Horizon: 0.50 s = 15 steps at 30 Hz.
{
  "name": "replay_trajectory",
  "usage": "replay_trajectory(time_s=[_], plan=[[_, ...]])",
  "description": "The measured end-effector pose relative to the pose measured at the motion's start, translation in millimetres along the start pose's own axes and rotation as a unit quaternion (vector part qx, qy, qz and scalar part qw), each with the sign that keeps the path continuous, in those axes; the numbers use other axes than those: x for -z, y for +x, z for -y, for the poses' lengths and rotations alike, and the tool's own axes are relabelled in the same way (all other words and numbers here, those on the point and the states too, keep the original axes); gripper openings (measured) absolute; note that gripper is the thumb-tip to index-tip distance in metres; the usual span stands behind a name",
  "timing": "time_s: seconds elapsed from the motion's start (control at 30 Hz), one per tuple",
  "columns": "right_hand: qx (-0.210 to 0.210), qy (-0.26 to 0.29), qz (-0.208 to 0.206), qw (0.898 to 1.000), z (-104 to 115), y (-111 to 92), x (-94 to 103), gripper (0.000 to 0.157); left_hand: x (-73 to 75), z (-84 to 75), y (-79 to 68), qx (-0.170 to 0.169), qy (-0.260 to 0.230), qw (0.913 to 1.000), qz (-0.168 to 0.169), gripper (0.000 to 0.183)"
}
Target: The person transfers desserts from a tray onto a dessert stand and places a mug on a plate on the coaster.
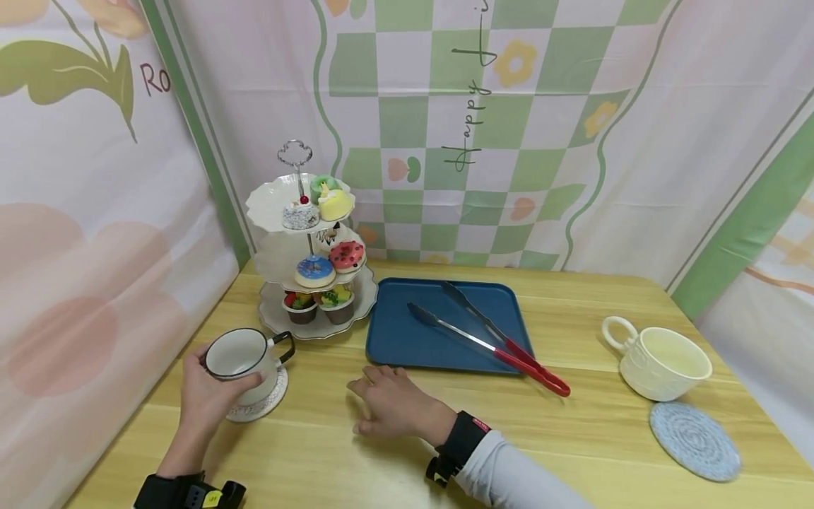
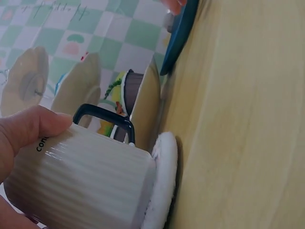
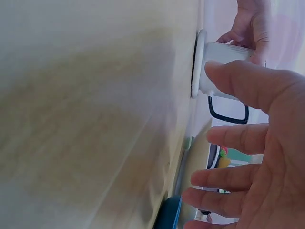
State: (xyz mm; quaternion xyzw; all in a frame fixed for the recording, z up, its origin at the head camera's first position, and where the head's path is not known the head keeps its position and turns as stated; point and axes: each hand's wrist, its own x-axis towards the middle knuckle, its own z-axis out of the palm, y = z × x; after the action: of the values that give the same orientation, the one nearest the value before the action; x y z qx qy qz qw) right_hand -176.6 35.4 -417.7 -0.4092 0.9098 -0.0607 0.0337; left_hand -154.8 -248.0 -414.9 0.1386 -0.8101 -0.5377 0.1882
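A white mug [image 1: 238,353] with a black rim and black handle stands on a round white coaster [image 1: 272,400] at the table's left. My left hand [image 1: 206,392] grips the mug round its side, thumb near the rim; the left wrist view shows the mug [image 2: 86,176] resting on the thick coaster [image 2: 164,183]. Above the middle of the table is my right hand [image 1: 397,403], holding nothing, between the mug and a blue tray [image 1: 407,339]. In the right wrist view the fingers [image 3: 238,136] are spread and fairly straight.
A three-tier stand [image 1: 273,300] with toy cakes, donuts and cupcakes stands behind the mug. Red-handled tongs [image 1: 528,367] lie across the tray, handles over its edge. At the right, a cream cup [image 1: 664,367] sits by a grey-blue coaster [image 1: 696,442].
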Motion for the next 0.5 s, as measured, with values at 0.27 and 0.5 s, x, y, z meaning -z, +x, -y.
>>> replay_trajectory(time_s=[0.27,0.5], plan=[[0.007,-0.025,-0.007,1.000,-0.8,-2.5,-4.2,0.055,1.5,0.3,0.1,0.017,0.002,0.9998,0.008,0.093],[0.002,-0.017,-0.003,1.000,-0.9,-4.5,-2.1,0.055,5.3,-0.9,-0.4,0.027,0.010,0.9992,0.027,0.095]])
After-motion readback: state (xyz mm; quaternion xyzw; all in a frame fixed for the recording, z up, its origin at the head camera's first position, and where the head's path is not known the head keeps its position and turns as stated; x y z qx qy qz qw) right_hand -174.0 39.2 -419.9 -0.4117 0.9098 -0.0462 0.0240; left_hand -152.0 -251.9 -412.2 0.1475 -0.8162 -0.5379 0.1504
